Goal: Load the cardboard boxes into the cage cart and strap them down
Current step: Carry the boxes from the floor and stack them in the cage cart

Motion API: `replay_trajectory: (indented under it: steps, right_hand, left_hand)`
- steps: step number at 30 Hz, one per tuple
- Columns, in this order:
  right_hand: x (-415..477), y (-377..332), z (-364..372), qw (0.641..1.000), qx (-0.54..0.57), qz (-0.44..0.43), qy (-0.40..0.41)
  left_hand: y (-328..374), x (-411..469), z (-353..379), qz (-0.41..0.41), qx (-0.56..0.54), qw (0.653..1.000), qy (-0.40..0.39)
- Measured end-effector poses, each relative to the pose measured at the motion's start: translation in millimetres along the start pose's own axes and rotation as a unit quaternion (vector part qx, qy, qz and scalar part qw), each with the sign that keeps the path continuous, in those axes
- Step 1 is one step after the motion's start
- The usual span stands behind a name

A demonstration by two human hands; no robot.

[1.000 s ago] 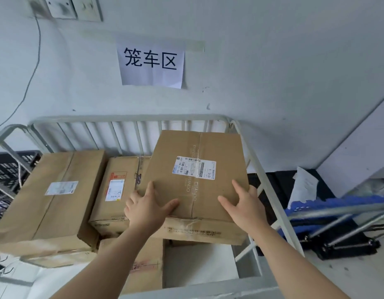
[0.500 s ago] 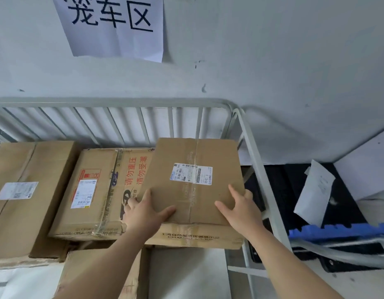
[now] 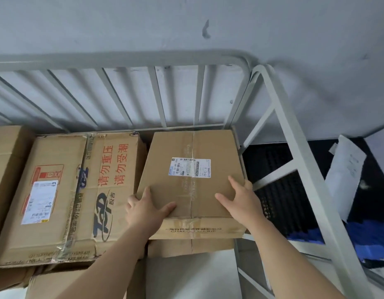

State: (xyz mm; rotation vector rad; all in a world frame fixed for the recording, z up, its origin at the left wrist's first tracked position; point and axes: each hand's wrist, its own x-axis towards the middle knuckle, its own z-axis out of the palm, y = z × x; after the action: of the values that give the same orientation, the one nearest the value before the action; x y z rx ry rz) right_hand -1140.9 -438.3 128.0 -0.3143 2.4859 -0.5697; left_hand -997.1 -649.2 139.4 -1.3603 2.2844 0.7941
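Far left: a plain carton (image 3: 5, 169), cut off by the frame edge. Next: a large printed carton (image 3: 79, 190) with red characters and a white label, lying flat inside the cage cart (image 3: 122, 59). My left hand (image 3: 143, 209): thumb on top, fingers curled round the near left corner of the labelled box (image 3: 193, 147). That box sits in the cart's right rear corner, just beside the printed carton, on top of another carton (image 3: 191, 248). My right hand (image 3: 245, 201): thumb on the lid, fingers wrapped over the right edge, gripping the same box. Beyond the side rail: a black crate (image 3: 279, 203) and a white sheet of paper (image 3: 346, 173).
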Motion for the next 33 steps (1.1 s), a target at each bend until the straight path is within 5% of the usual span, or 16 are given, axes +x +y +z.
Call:
replay_trajectory:
  steps: [25, 33]
  right_hand:
    - [107.8, 30.4, 92.0, 0.998, -0.064, -0.009, -0.009]
    - [45.2, -11.8, 55.6, 0.981, -0.149, -0.106, 0.067]
  left_hand:
    - [-15.4, 98.3, 93.5, 0.010, 0.005, 1.000, -0.023]
    - [2.5, 56.8, 33.3, 0.170, 0.177, 0.967, 0.067]
